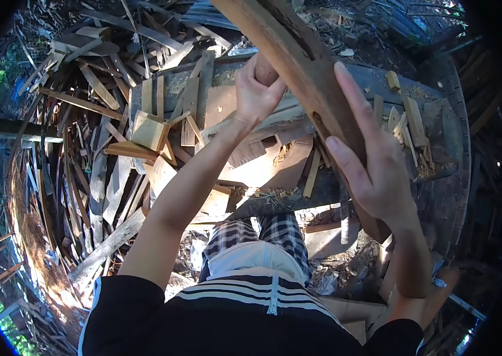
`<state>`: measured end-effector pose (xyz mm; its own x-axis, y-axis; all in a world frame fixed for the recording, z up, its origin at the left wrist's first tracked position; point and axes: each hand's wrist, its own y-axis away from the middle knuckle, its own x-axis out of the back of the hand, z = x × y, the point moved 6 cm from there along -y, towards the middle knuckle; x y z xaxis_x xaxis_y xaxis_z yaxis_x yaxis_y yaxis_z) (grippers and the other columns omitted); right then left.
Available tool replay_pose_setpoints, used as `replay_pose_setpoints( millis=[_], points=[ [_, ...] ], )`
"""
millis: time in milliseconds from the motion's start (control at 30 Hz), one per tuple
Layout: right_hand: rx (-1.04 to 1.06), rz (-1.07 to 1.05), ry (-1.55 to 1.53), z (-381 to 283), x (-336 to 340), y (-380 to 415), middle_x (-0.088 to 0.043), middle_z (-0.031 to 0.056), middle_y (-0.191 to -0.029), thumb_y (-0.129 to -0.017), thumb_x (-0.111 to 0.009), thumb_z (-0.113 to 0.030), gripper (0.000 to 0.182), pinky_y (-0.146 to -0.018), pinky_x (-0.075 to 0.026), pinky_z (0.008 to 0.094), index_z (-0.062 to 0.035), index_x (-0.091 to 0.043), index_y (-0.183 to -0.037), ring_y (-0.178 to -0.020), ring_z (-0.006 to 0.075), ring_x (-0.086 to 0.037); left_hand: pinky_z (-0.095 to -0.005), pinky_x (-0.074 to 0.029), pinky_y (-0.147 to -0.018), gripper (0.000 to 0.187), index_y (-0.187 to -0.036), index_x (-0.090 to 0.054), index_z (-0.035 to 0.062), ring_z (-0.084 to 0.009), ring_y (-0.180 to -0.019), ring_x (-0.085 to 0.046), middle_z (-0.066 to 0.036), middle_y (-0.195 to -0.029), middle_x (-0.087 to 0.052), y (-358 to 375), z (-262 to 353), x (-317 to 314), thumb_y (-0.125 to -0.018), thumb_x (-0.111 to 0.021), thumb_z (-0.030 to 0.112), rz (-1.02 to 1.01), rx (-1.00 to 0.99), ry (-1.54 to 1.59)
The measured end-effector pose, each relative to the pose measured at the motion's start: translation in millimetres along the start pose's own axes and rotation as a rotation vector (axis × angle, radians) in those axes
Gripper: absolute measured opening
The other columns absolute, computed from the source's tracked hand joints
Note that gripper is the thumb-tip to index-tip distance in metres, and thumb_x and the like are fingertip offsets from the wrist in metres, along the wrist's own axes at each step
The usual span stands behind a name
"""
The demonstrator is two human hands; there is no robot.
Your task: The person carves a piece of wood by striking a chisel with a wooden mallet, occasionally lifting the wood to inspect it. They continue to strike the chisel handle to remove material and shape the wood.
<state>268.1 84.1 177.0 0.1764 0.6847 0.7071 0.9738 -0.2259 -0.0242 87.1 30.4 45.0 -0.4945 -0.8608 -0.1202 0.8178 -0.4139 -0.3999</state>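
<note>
A long, curved wooden beam (304, 74) with slots cut into its face slants from the top of the view down to the right, close to the camera. My left hand (257, 92) is closed around a rounded wooden piece (266, 70) beside the beam; whether the two are joined is hidden. My right hand (375, 160) holds the beam's right edge, with thumb and index finger stretched along its face and the other fingers out of sight. Below lies a dark workbench (263, 204) bearing boards and offcuts.
Wood blocks (149, 132) sit at the bench's left end, and small offcuts (414, 121) at its right. Scrap timber (93, 178) is heaped along the left. A pale rod (344, 222) stands by the bench's near edge. Corrugated sheet (212, 13) lies beyond the bench.
</note>
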Motion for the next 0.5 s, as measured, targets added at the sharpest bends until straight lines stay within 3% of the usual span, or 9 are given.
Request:
replay_pose_setpoints(
  millis=[67,133,200,233,267,333,367,500],
  points=[
    [0.128,0.095,0.017,5,1,4,-0.039,0.022,-0.152,-0.096,-0.051,-0.013,0.064,-0.111,-0.036,0.0397,-0.0058,-0.027,-0.155,-0.137,0.0313,-0.046,-0.0304,-0.051,-0.077,0.032,-0.098,-0.064,-0.0043,-0.0127,-0.082,-0.063,-0.012,-0.087,-0.07,3,4,0,-0.074,-0.073,0.014,0.006,-0.032,0.022],
    [0.133,0.13,0.024,22,-8,6,-0.041,0.0211,-0.152,-0.096,-0.051,-0.013,0.065,-0.109,-0.038,0.0379,-0.0066,-0.026,-0.156,-0.134,0.0305,-0.049,-0.0306,-0.051,-0.071,0.028,-0.094,-0.063,-0.0035,-0.0125,-0.076,-0.061,-0.009,-0.081,-0.067,3,-4,4,-0.074,-0.072,0.014,0.006,0.005,0.0],
    [0.07,0.275,0.029,48,-17,9,-0.069,0.0248,-0.107,-0.096,-0.055,-0.019,0.07,-0.076,-0.054,0.0426,-0.0117,-0.021,-0.157,-0.085,0.0368,-0.072,-0.0302,-0.049,-0.065,0.023,-0.087,-0.06,-0.0026,-0.0114,-0.069,-0.057,-0.005,-0.073,-0.062,3,-8,7,-0.074,-0.071,0.013,0.018,0.086,-0.066],
    [-0.041,0.227,-0.101,66,-28,9,-0.069,0.0262,-0.097,-0.098,-0.053,-0.023,0.069,-0.076,-0.053,0.0427,-0.013,-0.019,-0.157,-0.083,0.0398,-0.071,-0.0291,-0.044,-0.057,0.02,-0.081,-0.056,-0.0011,-0.0095,-0.061,-0.051,-0.003,-0.067,-0.056,-1,-9,8,-0.073,-0.069,0.013,0.052,0.066,-0.034],
    [-0.043,0.233,-0.103,81,-36,11,-0.069,0.0262,-0.097,-0.098,-0.053,-0.023,0.069,-0.076,-0.053,0.0427,-0.013,-0.019,-0.157,-0.083,0.0398,-0.071,-0.0291,-0.044,-0.057,0.02,-0.081,-0.056,-0.0011,-0.0095,-0.061,-0.051,-0.003,-0.067,-0.056,-7,-11,9,-0.073,-0.069,0.013,0.046,0.064,-0.035],
    [-0.194,0.123,-0.055,123,-62,15,-0.068,0.028,-0.089,-0.098,-0.053,-0.027,0.07,-0.077,-0.053,0.0441,-0.0143,-0.019,-0.158,-0.083,0.0428,-0.069,-0.0267,-0.043,-0.052,0.019,-0.08,-0.057,0.0003,-0.0085,-0.056,-0.051,-0.003,-0.066,-0.057,-15,-25,18,-0.075,-0.07,0.013,0.067,0.205,0.071],
    [-0.196,0.123,-0.065,138,-72,17,-0.068,0.028,-0.089,-0.098,-0.053,-0.027,0.07,-0.077,-0.053,0.0441,-0.0143,-0.019,-0.158,-0.083,0.0428,-0.069,-0.0263,-0.04,-0.045,0.017,-0.079,-0.055,0.001,-0.0096,-0.048,-0.05,-0.003,-0.062,-0.055,-20,-22,20,-0.078,-0.068,0.011,0.1,0.213,0.12],
    [-0.256,0.066,0.001,173,-108,24,-0.066,0.0301,-0.087,-0.097,-0.054,-0.029,0.072,-0.076,-0.05,0.0505,-0.0151,-0.018,-0.158,-0.082,0.0477,-0.066,-0.0279,-0.033,-0.04,0.017,-0.073,-0.048,0.0065,-0.0096,-0.039,-0.039,0.0,-0.054,-0.045,-48,-50,40,-0.083,-0.062,0.005,0.178,0.342,0.277]
  ],
)
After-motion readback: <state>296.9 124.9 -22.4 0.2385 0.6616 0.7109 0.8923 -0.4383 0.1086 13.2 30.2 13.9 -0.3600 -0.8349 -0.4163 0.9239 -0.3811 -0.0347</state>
